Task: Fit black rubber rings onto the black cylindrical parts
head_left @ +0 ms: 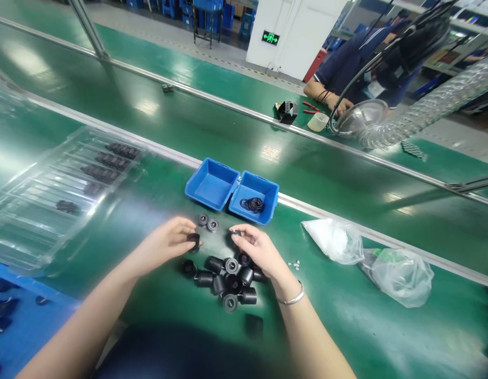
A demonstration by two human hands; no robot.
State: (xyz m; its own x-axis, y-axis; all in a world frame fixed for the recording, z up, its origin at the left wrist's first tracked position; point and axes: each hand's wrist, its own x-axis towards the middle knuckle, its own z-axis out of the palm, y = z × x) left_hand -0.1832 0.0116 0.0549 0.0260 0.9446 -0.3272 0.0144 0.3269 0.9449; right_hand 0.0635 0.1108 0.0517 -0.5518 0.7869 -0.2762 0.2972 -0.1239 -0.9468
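My left hand (173, 241) is closed on a black cylindrical part (193, 241), gripped between thumb and fingertips. Opposite it, my right hand (256, 246) pinches another small dark part (236, 236), mostly covered by the fingers. Two round black pieces (212, 225) with ringed faces stand just beyond my left fingertips. Between and below my hands lies a loose heap of black cylindrical parts (219, 285), some on their sides, others showing round ends. Behind the hands, a blue bin (273, 209) holds thin black rings (252, 204).
Beside that bin is a second blue bin (212, 184). A clear tray (42, 210) with black parts lies left. Plastic bags (338, 242) and small white pieces (296, 265) lie right. Across the bench, a person (362, 58) works near a clear duct (437, 105).
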